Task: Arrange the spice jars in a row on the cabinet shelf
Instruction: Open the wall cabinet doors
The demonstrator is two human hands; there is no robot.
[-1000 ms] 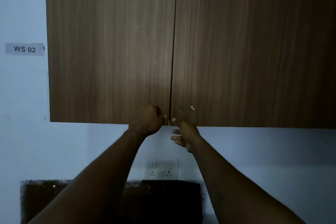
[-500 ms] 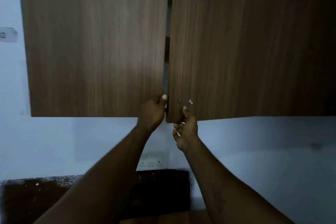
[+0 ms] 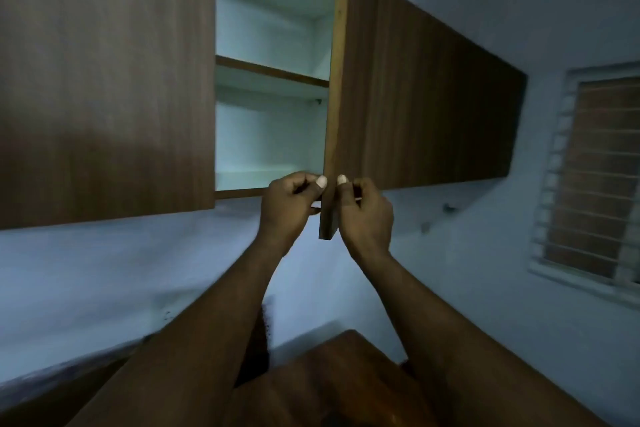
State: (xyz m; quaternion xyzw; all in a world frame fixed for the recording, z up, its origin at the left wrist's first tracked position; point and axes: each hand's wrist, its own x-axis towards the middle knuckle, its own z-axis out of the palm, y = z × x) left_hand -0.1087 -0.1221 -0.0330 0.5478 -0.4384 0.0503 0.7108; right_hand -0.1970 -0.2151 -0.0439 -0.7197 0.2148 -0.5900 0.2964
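Inside the wall cabinet, a pale shelf with a brown front edge is seen, just left of the open door. A small dark peg is seen under its right end. Below it, the pale bottom board is seen, also edged in brown. Far lower, a brown wooden table is seen.

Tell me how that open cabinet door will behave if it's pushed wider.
The cabinet door looks like a stiff flat panel, so it should swing as one piece. Seen edge-on it is thin, so probably light. The left hand and right hand pinch its lower corner; no handle shows, so fingers might slip.
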